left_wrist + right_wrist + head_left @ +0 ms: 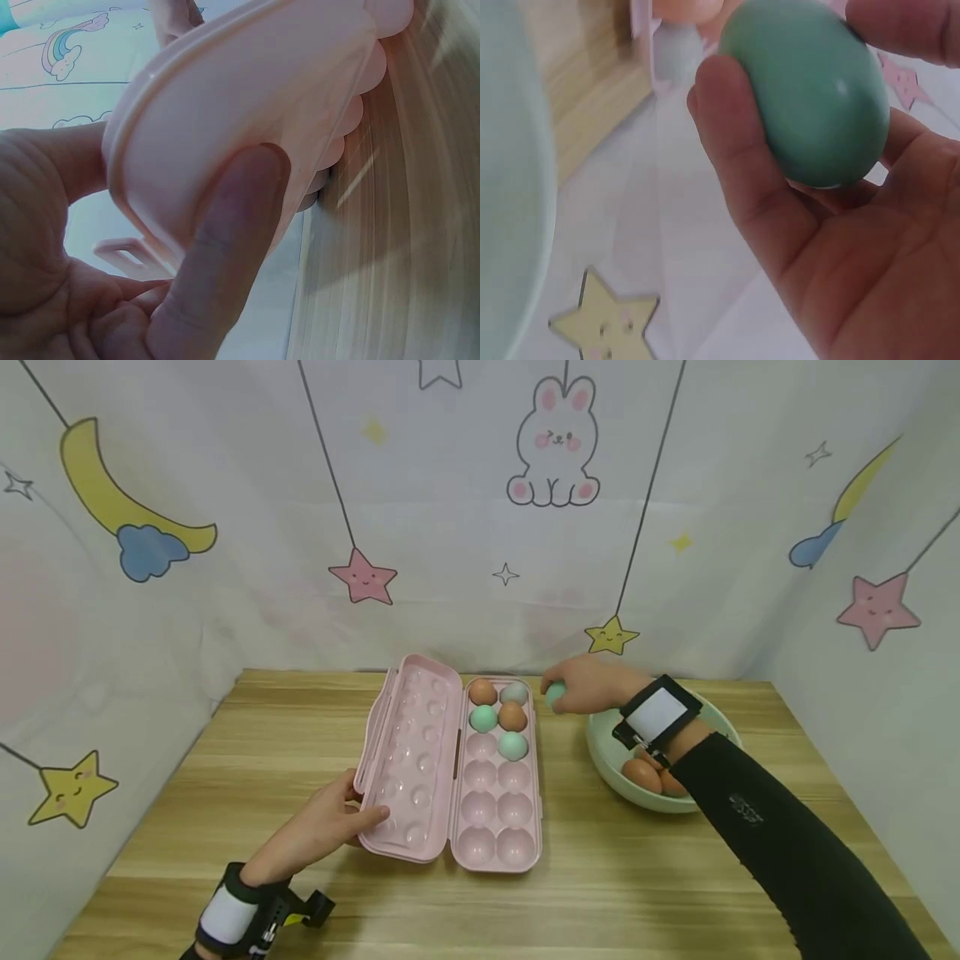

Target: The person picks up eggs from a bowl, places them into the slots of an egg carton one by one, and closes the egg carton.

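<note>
A pink egg carton (534, 827) lies open on the table, its lid (450, 735) folded out to the left. My left hand (330, 814) grips the lid's near left edge, the thumb over the inner side; the left wrist view shows fingers on the lid's outer face (247, 90). My right hand (588, 685) pinches a green egg (806, 97) in the air between the carton and a pale green bowl (603, 756). Several brown and green eggs sit in the carton's far cups, among them a green egg (513, 746) nearest me. The near cups hold none.
Brown eggs (642, 776) lie in the bowl, partly hidden under my right forearm. The wooden table (285, 718) ends at a white cloth backdrop (450, 635) with printed stars and a rabbit.
</note>
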Action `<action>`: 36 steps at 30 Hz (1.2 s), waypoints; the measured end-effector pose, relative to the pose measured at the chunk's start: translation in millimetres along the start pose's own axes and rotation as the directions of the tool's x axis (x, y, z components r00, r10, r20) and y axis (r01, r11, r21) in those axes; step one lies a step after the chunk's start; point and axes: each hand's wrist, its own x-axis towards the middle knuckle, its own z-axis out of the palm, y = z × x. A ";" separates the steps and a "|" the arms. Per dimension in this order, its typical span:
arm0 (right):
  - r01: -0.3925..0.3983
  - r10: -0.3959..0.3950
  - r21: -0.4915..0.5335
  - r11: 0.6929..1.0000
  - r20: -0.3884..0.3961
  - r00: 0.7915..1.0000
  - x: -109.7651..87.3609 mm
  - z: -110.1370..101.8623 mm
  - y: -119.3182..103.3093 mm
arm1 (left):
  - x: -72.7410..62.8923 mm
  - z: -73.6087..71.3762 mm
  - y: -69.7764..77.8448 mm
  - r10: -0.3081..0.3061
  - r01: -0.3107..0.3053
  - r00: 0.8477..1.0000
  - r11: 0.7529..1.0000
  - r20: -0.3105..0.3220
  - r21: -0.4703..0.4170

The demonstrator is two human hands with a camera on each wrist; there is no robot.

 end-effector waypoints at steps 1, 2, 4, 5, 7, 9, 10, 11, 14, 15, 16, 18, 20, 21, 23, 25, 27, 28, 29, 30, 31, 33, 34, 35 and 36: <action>0.014 -0.014 -0.003 1.000 -0.012 1.000 3.6 3.8 -4.7 | 0.1 0.1 0.2 0.001 -0.001 1.000 1.000 0.001 -0.002; 0.025 -0.025 -0.001 1.000 -0.025 0.999 7.9 8.8 -9.0 | 0.0 0.2 0.3 0.003 -0.003 1.000 1.000 0.003 -0.004; 0.050 -0.049 0.027 0.998 -0.054 0.997 16.8 18.8 -18.7 | -0.1 0.0 1.0 0.004 -0.004 1.000 1.000 0.009 -0.008; 0.058 -0.054 0.048 0.997 -0.069 0.996 21.0 23.7 -23.7 | -0.1 -0.1 1.5 0.004 -0.004 1.000 1.000 0.011 -0.005; 0.091 -0.082 0.084 0.992 -0.100 0.992 30.2 33.1 -33.8 | -0.6 -1.0 1.7 0.000 0.000 1.000 1.000 0.013 0.010; 0.125 -0.112 0.100 0.987 -0.132 0.985 39.1 40.9 -44.3 | -0.8 -2.1 1.8 -0.011 0.011 1.000 1.000 0.009 0.023; 0.147 -0.131 0.104 0.984 -0.146 0.981 43.0 44.3 -48.9 | -0.8 -2.5 1.7 -0.015 0.015 1.000 0.999 0.006 0.030; 0.167 -0.150 0.105 0.980 -0.158 0.976 46.1 47.4 -52.9 | -0.6 -3.0 1.6 -0.018 0.017 1.000 0.999 0.006 0.034; 0.198 -0.186 0.059 0.978 -0.163 0.969 53.9 56.5 -61.4 | 0.5 -3.5 1.0 -0.022 0.022 1.000 1.000 0.006 0.018; 0.193 -0.185 0.039 0.980 -0.153 0.971 55.6 59.2 -63.0 | 0.8 -3.6 0.9 -0.019 0.019 1.000 1.000 0.009 0.013; 0.187 -0.181 0.030 0.982 -0.141 0.973 57.1 61.8 -64.1 | 0.9 -3.7 0.7 -0.015 0.015 1.000 1.000 0.011 0.010; 0.164 -0.163 -0.006 0.987 -0.119 0.979 60.1 67.0 -65.1 | 0.8 -3.7 0.6 -0.012 0.012 1.000 1.000 0.017 0.000; 0.142 -0.143 -0.024 0.990 -0.106 0.984 62.6 71.1 -65.7 | 0.0 -3.8 0.3 -0.005 0.005 1.000 1.000 0.020 0.000; 0.136 -0.139 -0.040 0.990 -0.104 0.985 63.8 73.1 -66.1 | -0.4 -3.9 0.2 -0.007 0.007 1.000 1.000 0.017 0.003; 0.130 -0.138 -0.070 0.989 -0.113 0.984 64.8 76.5 -67.3 | -1.0 -4.0 0.1 -0.011 0.011 1.000 1.000 0.008 0.016; 0.132 -0.147 -0.116 0.984 -0.129 0.981 65.2 79.8 -69.2 | -1.4 -4.1 0.0 -0.014 0.014 1.000 1.000 -0.001 0.026; 0.139 -0.167 -0.176 0.975 -0.155 0.974 65.4 82.7 -72.2 | -1.2 -4.1 0.0 -0.023 0.023 1.000 0.999 -0.011 0.031; 0.136 -0.172 -0.208 0.969 -0.167 0.971 65.5 84.4 -73.8 | -1.5 -4.1 0.0 -0.020 0.020 1.000 0.999 -0.010 0.030; 0.129 -0.175 -0.242 0.962 -0.179 0.968 65.5 86.3 -75.1 | -1.6 -4.1 0.1 -0.019 0.020 1.000 0.999 -0.008 0.031; 0.116 -0.171 -0.274 0.955 -0.186 0.968 65.5 88.1 -76.7 | -1.7 -4.0 0.2 -0.019 0.019 1.000 0.999 -0.004 0.026; 0.098 -0.160 -0.304 0.947 -0.186 0.969 65.5 89.5 -78.2 | -1.6 -3.9 0.0 -0.014 0.014 1.000 1.000 0.001 0.021; 0.066 -0.134 -0.346 0.936 -0.179 0.975 64.6 91.1 -81.0 | -1.3 -3.5 0.0 -0.014 0.014 1.000 1.000 0.005 0.012; 0.052 -0.122 -0.361 0.931 -0.174 0.977 64.5 91.6 -81.8 | -0.9 -3.4 0.0 -0.015 0.015 1.000 1.000 0.006 0.008; 0.042 -0.111 -0.368 0.929 -0.166 0.980 64.0 91.4 -82.7 | -0.3 -3.2 0.1 -0.016 0.016 1.000 1.000 0.006 0.004; 0.037 -0.104 -0.375 0.926 -0.159 0.982 63.9 91.3 -83.1 | -0.1 -3.1 0.2 -0.016 0.016 1.000 1.000 0.007 0.000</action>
